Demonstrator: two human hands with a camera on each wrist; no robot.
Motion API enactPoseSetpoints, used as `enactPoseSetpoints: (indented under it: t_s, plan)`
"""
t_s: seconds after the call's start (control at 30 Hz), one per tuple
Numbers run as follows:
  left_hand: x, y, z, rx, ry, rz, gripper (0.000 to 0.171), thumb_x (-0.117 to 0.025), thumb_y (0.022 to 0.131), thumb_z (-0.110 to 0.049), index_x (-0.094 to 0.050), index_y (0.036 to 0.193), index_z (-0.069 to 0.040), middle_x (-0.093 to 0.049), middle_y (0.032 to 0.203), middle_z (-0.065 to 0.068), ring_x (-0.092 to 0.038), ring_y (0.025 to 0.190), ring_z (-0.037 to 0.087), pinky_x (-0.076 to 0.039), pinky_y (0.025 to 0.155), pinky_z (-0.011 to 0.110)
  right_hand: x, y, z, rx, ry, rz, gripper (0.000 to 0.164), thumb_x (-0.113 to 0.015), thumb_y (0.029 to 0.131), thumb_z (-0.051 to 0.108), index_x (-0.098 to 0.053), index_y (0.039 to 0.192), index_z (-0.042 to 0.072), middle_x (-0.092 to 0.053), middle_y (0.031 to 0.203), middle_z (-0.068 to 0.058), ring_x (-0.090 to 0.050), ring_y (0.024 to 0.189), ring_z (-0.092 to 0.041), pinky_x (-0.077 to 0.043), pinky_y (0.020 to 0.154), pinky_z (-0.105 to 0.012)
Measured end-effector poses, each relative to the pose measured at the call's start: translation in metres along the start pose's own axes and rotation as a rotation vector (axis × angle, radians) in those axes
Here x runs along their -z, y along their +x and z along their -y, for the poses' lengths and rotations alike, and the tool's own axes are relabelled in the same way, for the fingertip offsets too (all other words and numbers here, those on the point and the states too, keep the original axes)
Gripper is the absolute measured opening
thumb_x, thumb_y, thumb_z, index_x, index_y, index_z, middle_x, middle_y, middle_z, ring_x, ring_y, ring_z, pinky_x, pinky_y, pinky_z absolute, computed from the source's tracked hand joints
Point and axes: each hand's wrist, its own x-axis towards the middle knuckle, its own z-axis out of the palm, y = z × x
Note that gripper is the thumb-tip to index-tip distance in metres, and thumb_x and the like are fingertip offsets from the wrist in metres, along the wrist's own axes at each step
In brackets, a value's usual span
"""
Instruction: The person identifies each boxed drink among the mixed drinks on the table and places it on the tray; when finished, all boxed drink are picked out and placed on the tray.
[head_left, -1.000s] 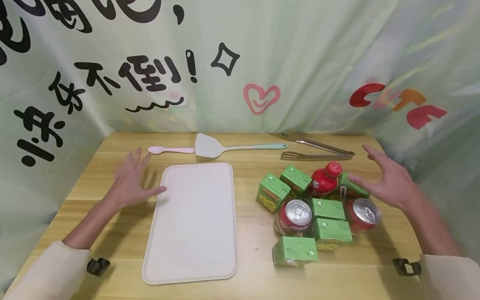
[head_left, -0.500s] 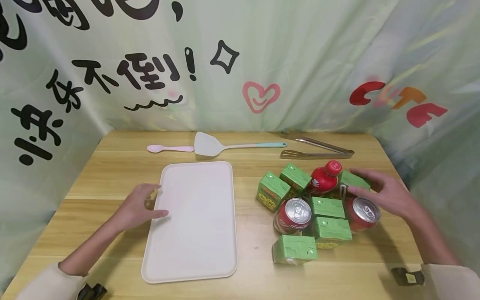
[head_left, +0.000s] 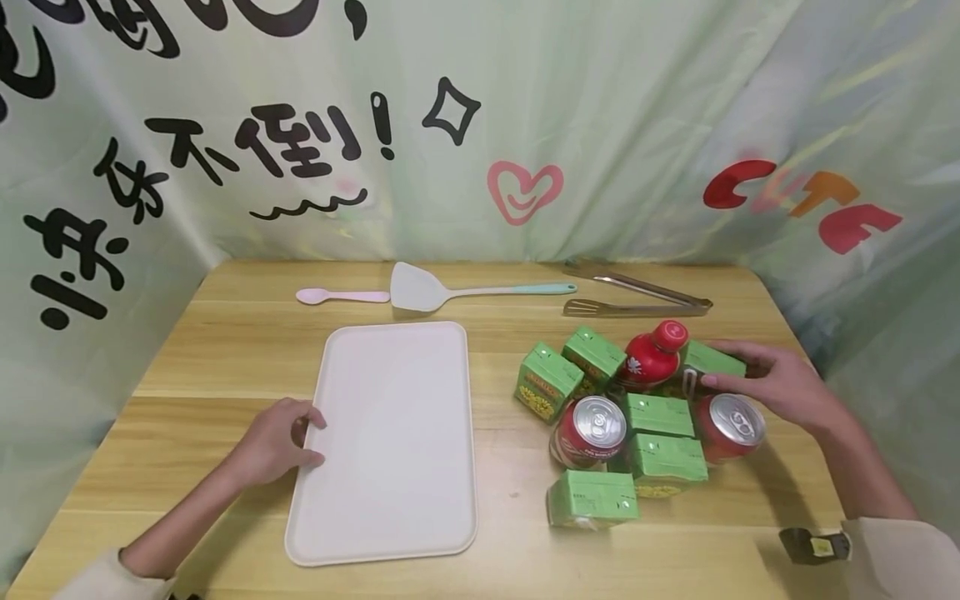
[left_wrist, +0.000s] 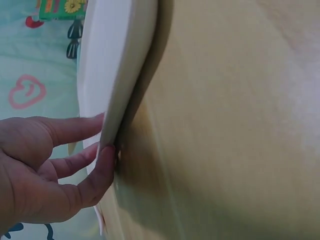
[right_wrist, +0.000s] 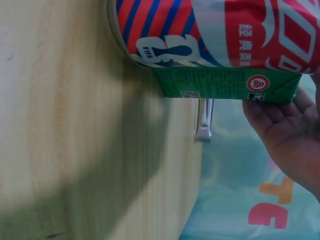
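Observation:
A white rectangular tray (head_left: 386, 442) lies on the table at centre left. My left hand (head_left: 276, 442) pinches its left rim; in the left wrist view the fingertips (left_wrist: 106, 156) sit at the tray's edge. At the right, my right hand (head_left: 787, 385) grips a green drink carton (head_left: 714, 360), thumb on the near side and fingers behind it. The right wrist view shows that carton (right_wrist: 215, 84) partly hidden by a red soda can (right_wrist: 225, 35). A red bottle (head_left: 652, 358) stands just left of the gripped carton.
Several more green cartons (head_left: 596, 500) and another red can (head_left: 588, 433) crowd around the bottle. Along the back lie a pink spoon (head_left: 341, 296), a spatula (head_left: 420, 289) and metal tongs (head_left: 637, 309). A printed curtain (head_left: 600, 125) hangs behind the table.
My left hand has come down and nearer to me, from spread above the table to the tray's left rim. The right hand has lowered and closed around the rear carton.

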Motion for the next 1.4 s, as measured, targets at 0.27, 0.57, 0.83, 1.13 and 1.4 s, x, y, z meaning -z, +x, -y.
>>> enactPoseSetpoints:
  t_s: [0.27, 0.57, 0.83, 1.13, 1.4]
  plan:
    - [-0.002, 0.0, 0.005, 0.035, -0.036, -0.021, 0.033, -0.078, 0.055, -0.003, -0.06, 0.083, -0.005, -0.049, 0.073, 0.004, -0.046, 0.063, 0.014, -0.038, 0.053, 0.024, 0.0, 0.001, -0.005, 0.013, 0.089, -0.011, 0.044, -0.071, 0.073, 0.022, -0.057, 0.115, 0.013, -0.06, 0.097, 0.012, -0.058, 0.072, -0.011, -0.045, 0.059, -0.025]
    - [-0.002, 0.001, 0.01, 0.022, -0.039, -0.021, 0.033, -0.076, 0.056, -0.001, -0.06, 0.084, -0.005, -0.049, 0.073, 0.004, -0.047, 0.063, 0.014, -0.039, 0.054, 0.024, 0.001, 0.002, -0.011, 0.08, 0.194, 0.072, 0.046, -0.066, 0.077, 0.01, -0.049, 0.12, 0.009, -0.056, 0.104, 0.008, -0.053, 0.086, -0.006, -0.045, 0.065, -0.02]
    - [-0.002, -0.001, 0.008, 0.028, -0.036, -0.034, 0.034, -0.076, 0.056, 0.0, -0.06, 0.086, -0.004, -0.049, 0.071, 0.004, -0.046, 0.062, 0.014, -0.039, 0.052, 0.023, 0.001, 0.002, -0.009, 0.084, 0.186, 0.056, 0.045, -0.067, 0.076, 0.012, -0.051, 0.118, 0.009, -0.058, 0.099, 0.003, -0.055, 0.08, -0.011, -0.046, 0.065, -0.021]
    - [-0.003, 0.0, 0.005, 0.019, -0.012, -0.05, 0.034, -0.075, 0.056, 0.002, -0.061, 0.086, -0.005, -0.049, 0.07, 0.003, -0.045, 0.061, 0.013, -0.038, 0.052, 0.023, 0.004, 0.0, -0.006, 0.005, 0.092, -0.009, 0.044, -0.067, 0.077, 0.022, -0.051, 0.118, 0.014, -0.06, 0.093, 0.003, -0.055, 0.075, -0.011, -0.043, 0.063, -0.021]
    - [-0.002, 0.001, -0.001, 0.031, -0.02, -0.024, 0.034, -0.075, 0.058, 0.0, -0.061, 0.089, -0.005, -0.049, 0.072, 0.003, -0.045, 0.063, 0.014, -0.038, 0.052, 0.024, 0.017, -0.004, 0.005, -0.019, 0.086, -0.071, 0.046, -0.066, 0.078, 0.02, -0.049, 0.119, 0.012, -0.059, 0.087, 0.005, -0.055, 0.07, -0.011, -0.044, 0.06, -0.021]
